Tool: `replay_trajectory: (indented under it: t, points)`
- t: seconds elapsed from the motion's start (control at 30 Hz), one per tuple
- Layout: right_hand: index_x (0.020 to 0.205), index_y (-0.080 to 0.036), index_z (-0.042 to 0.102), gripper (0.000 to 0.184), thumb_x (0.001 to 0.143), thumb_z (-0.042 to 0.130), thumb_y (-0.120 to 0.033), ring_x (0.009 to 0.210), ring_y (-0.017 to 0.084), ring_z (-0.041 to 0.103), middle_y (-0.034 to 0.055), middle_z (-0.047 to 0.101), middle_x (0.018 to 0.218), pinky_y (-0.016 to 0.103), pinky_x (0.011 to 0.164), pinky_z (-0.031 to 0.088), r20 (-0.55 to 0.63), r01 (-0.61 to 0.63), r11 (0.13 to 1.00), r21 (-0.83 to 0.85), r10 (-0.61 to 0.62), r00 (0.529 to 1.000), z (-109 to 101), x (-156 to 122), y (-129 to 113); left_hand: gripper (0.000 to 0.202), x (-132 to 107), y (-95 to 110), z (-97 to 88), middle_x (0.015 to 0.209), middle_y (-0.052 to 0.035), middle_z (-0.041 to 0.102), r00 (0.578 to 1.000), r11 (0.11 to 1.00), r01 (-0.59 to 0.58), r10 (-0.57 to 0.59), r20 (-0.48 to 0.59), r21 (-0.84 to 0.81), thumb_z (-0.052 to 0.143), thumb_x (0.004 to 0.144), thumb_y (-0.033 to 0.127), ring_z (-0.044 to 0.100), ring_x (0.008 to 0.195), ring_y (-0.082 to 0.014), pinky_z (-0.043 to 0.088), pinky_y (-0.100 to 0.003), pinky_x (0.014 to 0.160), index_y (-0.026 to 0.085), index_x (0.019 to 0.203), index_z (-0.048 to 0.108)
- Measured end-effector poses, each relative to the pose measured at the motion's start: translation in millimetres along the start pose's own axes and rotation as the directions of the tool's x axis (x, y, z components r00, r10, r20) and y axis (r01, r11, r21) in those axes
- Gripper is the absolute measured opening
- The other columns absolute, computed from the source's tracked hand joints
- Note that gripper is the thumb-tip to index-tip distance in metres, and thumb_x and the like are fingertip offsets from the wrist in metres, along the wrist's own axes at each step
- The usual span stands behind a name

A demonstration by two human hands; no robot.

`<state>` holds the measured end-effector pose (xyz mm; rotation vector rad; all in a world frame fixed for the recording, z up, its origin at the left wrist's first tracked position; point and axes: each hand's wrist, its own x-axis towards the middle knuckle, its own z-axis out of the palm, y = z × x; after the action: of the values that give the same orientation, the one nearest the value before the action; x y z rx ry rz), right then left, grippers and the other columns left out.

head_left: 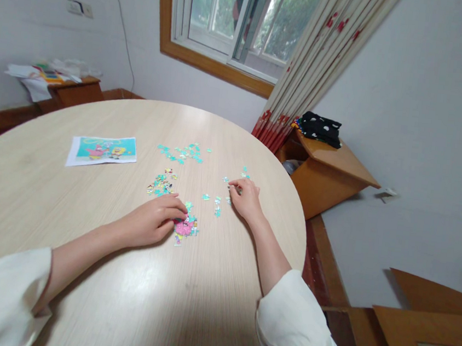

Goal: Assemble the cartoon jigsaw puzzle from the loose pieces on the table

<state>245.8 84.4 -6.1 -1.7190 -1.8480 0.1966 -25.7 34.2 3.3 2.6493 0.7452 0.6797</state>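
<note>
My left hand [162, 220] rests at the left edge of a partly joined pink and teal jigsaw section [184, 227]. Its fingers are stretched out and touch the section's top left part. My right hand [246, 199] is to the right, thumb and forefinger bent together low over the table. Whatever lies between those fingertips is too small to make out. Near it are a loose puzzle piece [226, 179] and a short upright strip of pieces [217, 207]. Another single teal piece [206, 197] lies between the two hands.
A mixed pile of pieces [161, 185] lies beyond my left hand, with scattered teal pieces [183, 151] farther back. A printed cartoon picture [107, 150] lies at the left on the round table [118, 299]. A wooden cabinet [330, 172] stands past the right edge.
</note>
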Motion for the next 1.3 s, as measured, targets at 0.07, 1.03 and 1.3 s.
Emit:
replay_trajectory:
  t: [0.07, 1.03, 1.3]
  points:
    - [0.088, -0.019, 0.069, 0.023, 0.082, 0.047, -0.015, 0.096, 0.022, 0.056, 0.0084, 0.066, 0.097, 0.038, 0.087, 0.034, -0.004, 0.021, 0.999, 0.025, -0.021, 1.0, 0.0, 0.2, -0.3, 0.036, -0.1, -0.3, 0.3, 0.101, -0.0064, 0.067, 1.0, 1.0, 0.002, -0.002, -0.002, -0.001, 0.038, 0.079, 0.006, 0.061, 0.098, -0.017, 0.038, -0.048, 0.108, 0.017, 0.096, 0.067]
    - [0.083, -0.018, 0.066, 0.011, 0.073, 0.065, -0.015, 0.08, 0.015, 0.054, 0.0034, 0.062, 0.087, 0.035, 0.083, 0.039, 0.396, 0.055, 0.996, 0.073, -0.08, 0.915, -39.1, -10.1, -4.7, 0.034, -0.9, -4.9, 2.4, 0.099, -0.005, 0.069, 1.0, 1.0, -0.004, 0.004, 0.001, 0.03, 0.038, 0.083, 0.006, 0.062, 0.096, -0.0157, 0.039, -0.046, 0.107, 0.018, 0.095, 0.068]
    - [0.073, -0.016, 0.06, 0.006, 0.07, 0.064, -0.02, 0.064, 0.011, 0.052, -0.0011, 0.057, 0.068, 0.027, 0.063, 0.043, 0.328, -0.102, 0.855, 0.508, -0.082, 0.941, -33.3, -11.4, -22.9, 0.035, -0.2, -4.0, 1.9, 0.097, -0.0059, 0.069, 1.0, 1.0, -0.002, 0.002, -0.001, 0.018, 0.038, 0.082, 0.006, 0.062, 0.095, -0.0162, 0.04, -0.046, 0.106, 0.017, 0.095, 0.068]
